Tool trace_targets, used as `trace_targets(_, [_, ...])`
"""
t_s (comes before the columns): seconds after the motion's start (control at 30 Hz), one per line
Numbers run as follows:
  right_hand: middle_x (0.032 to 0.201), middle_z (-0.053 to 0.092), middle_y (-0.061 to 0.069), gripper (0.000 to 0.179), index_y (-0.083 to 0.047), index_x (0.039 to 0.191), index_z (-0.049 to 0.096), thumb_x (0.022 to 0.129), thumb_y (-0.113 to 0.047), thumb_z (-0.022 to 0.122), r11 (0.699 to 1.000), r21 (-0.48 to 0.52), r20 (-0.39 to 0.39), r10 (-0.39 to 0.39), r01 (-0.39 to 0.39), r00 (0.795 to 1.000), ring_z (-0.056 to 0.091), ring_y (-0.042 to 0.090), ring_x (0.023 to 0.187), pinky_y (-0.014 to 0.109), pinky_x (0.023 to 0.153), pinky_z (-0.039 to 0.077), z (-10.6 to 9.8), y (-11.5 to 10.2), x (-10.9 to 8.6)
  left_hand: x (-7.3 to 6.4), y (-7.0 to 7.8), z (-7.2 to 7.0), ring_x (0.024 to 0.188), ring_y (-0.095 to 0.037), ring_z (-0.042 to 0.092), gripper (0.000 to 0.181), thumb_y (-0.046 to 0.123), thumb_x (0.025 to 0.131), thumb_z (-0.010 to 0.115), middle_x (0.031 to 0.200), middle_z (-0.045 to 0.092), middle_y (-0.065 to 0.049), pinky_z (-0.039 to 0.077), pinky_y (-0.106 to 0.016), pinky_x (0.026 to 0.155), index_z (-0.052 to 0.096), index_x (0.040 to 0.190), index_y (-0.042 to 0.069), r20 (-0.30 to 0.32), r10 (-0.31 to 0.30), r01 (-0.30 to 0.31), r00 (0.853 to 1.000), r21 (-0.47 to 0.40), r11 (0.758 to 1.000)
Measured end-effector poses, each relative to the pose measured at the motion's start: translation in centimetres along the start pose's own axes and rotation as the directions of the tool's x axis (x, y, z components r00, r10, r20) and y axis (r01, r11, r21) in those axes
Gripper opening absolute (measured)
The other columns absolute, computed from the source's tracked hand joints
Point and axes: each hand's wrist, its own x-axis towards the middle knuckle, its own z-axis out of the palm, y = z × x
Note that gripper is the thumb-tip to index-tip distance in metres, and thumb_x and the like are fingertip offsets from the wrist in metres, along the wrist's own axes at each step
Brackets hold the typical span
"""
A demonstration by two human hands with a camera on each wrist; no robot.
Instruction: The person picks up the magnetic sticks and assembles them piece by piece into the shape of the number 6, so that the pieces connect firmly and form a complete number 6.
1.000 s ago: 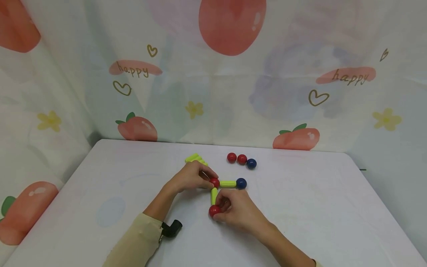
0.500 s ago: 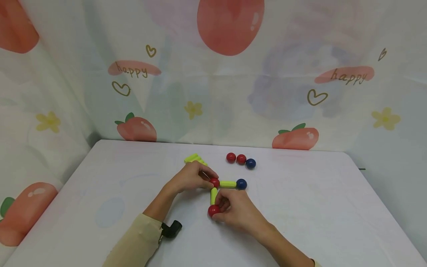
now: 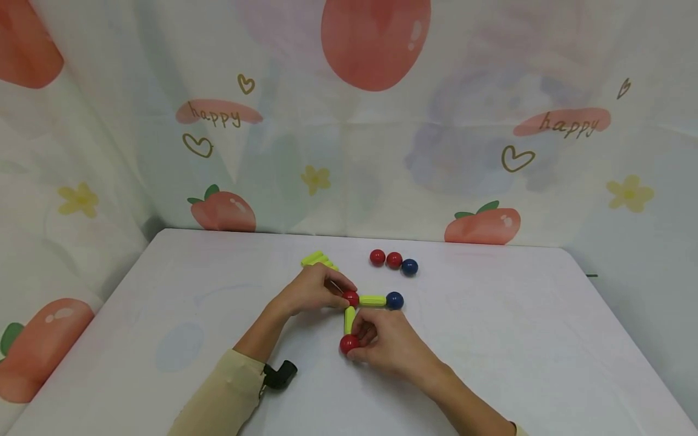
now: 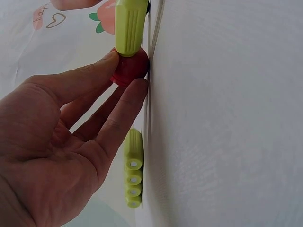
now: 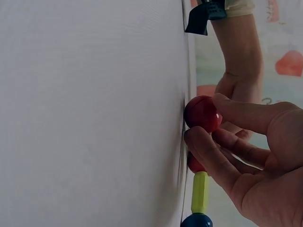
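An L-shaped piece of magnetic rods and balls lies on the white table. My left hand (image 3: 319, 289) pinches its corner red ball (image 4: 130, 67) between thumb and fingers. From that ball a yellow-green rod (image 3: 373, 300) runs right to a blue ball (image 3: 395, 300). A second yellow-green rod (image 3: 349, 320) comes toward me and ends at another red ball (image 5: 202, 113). Thumb and fingertips of my right hand (image 3: 395, 345) hold this nearer ball; the right wrist view shows the grip from the side.
Behind my left hand, several yellow-green rods (image 4: 134, 177) lie side by side. Farther back sit two loose red balls (image 3: 377, 257) and a blue ball (image 3: 409, 267) in a row. A patterned cloth (image 3: 349, 163) hangs behind the table (image 3: 518, 327).
Both hands keep their grips on the two red balls. The nearer red ball has shifted very slightly left; otherwise the arrangement looks the same.
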Motion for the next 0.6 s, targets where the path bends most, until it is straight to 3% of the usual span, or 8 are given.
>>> trace_targets(0.13, [0.089, 0.072, -0.002, 0.025, -0.011, 0.099, 0.07, 0.082, -0.015, 0.088, 0.999, -0.006, -0.024, 0.04, -0.04, 0.999, 0.068, 0.011, 0.08, 0.021, 0.072, 0.056, -1.0, 0.1, 0.1, 0.0, 0.0, 0.0, 0.092, -0.014, 0.071, 0.024, 0.011, 0.086, 0.085, 0.103, 0.077, 0.003, 0.06, -0.029, 0.082, 0.082, 0.109, 0.017, 0.002, 0.004, -0.004, 1.0, 0.003, 1.0])
trace_targets(0.27, [0.092, 0.073, -0.002, 0.023, -0.011, 0.103, 0.072, 0.085, -0.014, 0.086, 0.994, -0.046, -0.116, 0.091, -0.097, 0.989, 0.068, 0.009, 0.082, 0.025, 0.076, 0.056, -2.4, 0.6, 0.3, 0.1, 0.0, 0.0, 0.093, -0.014, 0.071, 0.023, 0.012, 0.087, 0.085, 0.104, 0.077, 0.003, 0.06, -0.029, 0.083, 0.082, 0.109, 0.018, 0.003, 0.004, -0.004, 1.0, 0.009, 1.0])
trace_targets(0.47, [0.093, 0.07, -0.001, 0.021, -0.012, 0.105, 0.072, 0.087, -0.011, 0.083, 0.98, -0.09, -0.258, 0.152, -0.18, 0.954, 0.065, 0.014, 0.086, 0.03, 0.078, 0.055, -4.1, 2.0, 0.6, 0.0, 0.1, 0.0, 0.093, -0.014, 0.07, 0.024, 0.01, 0.087, 0.084, 0.104, 0.076, 0.003, 0.059, -0.029, 0.083, 0.082, 0.11, 0.017, 0.003, -0.007, 0.007, 1.0, 0.004, 1.0])
trace_targets(0.6, [0.105, 0.07, 0.005, 0.029, -0.011, 0.115, 0.071, 0.088, -0.011, 0.082, 0.968, -0.085, -0.313, 0.2, -0.237, 0.929, 0.065, 0.021, 0.096, 0.036, 0.082, 0.058, -4.9, 2.8, 0.6, 0.0, 0.1, 0.1, 0.094, -0.013, 0.07, 0.025, 0.011, 0.087, 0.084, 0.104, 0.076, 0.003, 0.059, -0.028, 0.083, 0.082, 0.11, 0.018, 0.005, -0.019, 0.019, 1.0, 0.007, 1.0])
